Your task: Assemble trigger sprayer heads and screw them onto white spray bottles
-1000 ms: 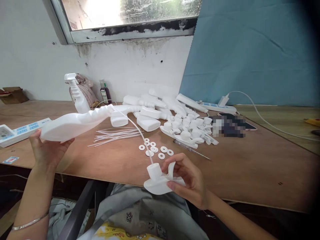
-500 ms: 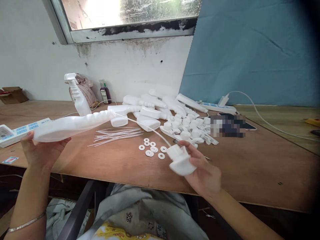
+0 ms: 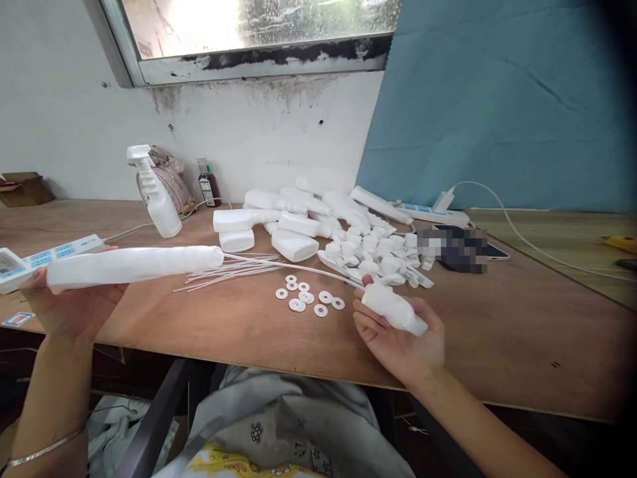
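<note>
A long white plastic bottle (image 3: 134,267) lies sideways in the air, with my left hand (image 3: 74,299) closed around its base end. In my right hand (image 3: 403,332) is a white spray nozzle head (image 3: 395,309), gripped between thumb and fingers. A thin white tube (image 3: 293,266) runs from the nozzle head to the bottle's mouth, its far end out of sight at or inside the neck. Under the tube, several flat white washers (image 3: 305,297) are scattered on the wooden table (image 3: 199,325). Loose thin tubes (image 3: 223,273) lie behind the bottle's neck.
White bottles (image 3: 296,245) are heaped at the back, beside a pile of spray heads (image 3: 383,252). An assembled spray bottle (image 3: 159,199) stands at the back left, near a dark bottle (image 3: 209,186). Power strips (image 3: 64,255) and a phone (image 3: 492,251) lie on the table.
The bottle has rolled and levelled in my left hand, its neck now lower. My right hand has turned the nozzle head and moved slightly right, with the tube now straighter.
</note>
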The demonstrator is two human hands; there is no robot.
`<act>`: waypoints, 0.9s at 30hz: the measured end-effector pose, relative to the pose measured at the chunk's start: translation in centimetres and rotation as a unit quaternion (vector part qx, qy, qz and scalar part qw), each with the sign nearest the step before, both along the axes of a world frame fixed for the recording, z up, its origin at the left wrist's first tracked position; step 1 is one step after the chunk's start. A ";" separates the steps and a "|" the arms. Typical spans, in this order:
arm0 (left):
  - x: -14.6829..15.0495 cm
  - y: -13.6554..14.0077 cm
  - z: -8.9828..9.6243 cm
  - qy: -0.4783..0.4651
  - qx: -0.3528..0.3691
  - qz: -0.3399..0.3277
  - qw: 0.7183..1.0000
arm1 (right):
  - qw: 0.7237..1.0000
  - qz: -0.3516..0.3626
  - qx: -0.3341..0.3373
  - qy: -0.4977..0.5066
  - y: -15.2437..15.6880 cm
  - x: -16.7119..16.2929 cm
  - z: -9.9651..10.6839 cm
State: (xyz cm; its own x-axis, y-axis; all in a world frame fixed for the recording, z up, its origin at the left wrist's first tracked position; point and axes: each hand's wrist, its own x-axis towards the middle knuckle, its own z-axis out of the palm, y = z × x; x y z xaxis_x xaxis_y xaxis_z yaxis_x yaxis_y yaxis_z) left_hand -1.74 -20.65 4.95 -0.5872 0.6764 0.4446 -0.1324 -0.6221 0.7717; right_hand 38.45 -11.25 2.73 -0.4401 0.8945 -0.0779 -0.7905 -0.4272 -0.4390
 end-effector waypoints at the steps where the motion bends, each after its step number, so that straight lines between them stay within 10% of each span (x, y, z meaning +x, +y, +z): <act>1: 0.0 0.0 0.0 0.002 0.003 -0.001 1.000 | 1.000 0.007 0.006 -0.008 0.0 0.1 0.0; 27: -1.7 -1.0 0.3 -0.001 -0.122 0.090 0.988 | 0.980 0.043 0.127 -0.146 -0.1 0.7 -0.7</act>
